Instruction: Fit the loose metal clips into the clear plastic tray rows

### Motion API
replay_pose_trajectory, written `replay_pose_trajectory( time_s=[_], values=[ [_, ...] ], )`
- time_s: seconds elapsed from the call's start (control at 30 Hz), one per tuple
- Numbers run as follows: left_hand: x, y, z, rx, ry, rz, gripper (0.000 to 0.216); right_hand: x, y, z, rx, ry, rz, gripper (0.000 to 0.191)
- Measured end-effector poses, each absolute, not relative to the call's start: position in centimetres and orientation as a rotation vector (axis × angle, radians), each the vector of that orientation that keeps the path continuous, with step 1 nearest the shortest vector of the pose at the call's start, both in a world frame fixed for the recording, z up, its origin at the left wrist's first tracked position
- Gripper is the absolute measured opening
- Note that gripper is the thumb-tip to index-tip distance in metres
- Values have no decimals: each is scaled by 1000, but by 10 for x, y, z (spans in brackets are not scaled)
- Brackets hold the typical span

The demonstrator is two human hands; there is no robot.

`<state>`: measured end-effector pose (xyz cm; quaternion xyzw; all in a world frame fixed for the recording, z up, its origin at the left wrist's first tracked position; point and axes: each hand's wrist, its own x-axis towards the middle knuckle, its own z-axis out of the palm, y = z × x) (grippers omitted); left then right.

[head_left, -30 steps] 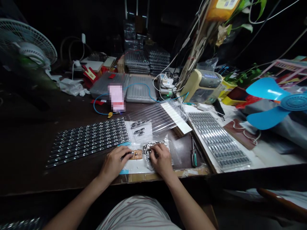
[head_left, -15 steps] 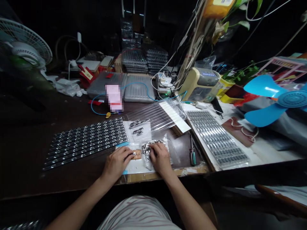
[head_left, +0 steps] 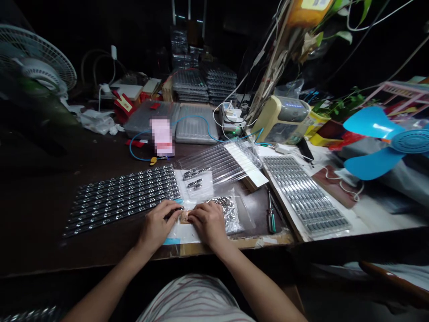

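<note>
My left hand [head_left: 157,226] rests at the near edge of the desk with its fingers curled against a small brown block [head_left: 185,216]. My right hand [head_left: 208,222] has its fingertips pinched at the other side of that block; what they grip is too small to name. Just right of my right hand lies a clear bag of small shiny metal parts [head_left: 228,210]. A long tray of metal parts in rows [head_left: 120,197] lies to the left of my left hand. A few loose metal parts [head_left: 195,178] sit on white paper beyond my hands.
A clear ribbed tray [head_left: 221,162] leans behind the paper. A second filled tray [head_left: 304,197] lies to the right, with a green-handled screwdriver [head_left: 270,210] beside it. Stacked trays [head_left: 204,85], a beige machine [head_left: 284,120], a white fan [head_left: 33,67] and a blue fan [head_left: 385,143] ring the desk.
My right hand moved left, off the bag of metal parts, and now meets my left hand at the small brown block. The bag is now uncovered.
</note>
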<state>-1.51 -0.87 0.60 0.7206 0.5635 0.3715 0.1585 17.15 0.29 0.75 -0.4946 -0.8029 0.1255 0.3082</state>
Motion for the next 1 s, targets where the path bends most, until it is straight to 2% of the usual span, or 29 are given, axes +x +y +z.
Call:
replay_pose_trajectory(
  time_s=[0.17,0.43,0.57,1.0],
  values=[
    [-22,-11,8,2051,1628,1057,17,162,2,6,-1324,-2184,277,7],
    [-6,-2,12,2135,1526,1062,15,202,6,12,-1493,-2206,147,25],
    [10,-1,9,2221,1426,979,14,210,5,2,-1474,-2164,133,5],
    [18,-5,0,2339,1487,893,14,212,5,-8,-1448,-2045,139,10]
  ],
)
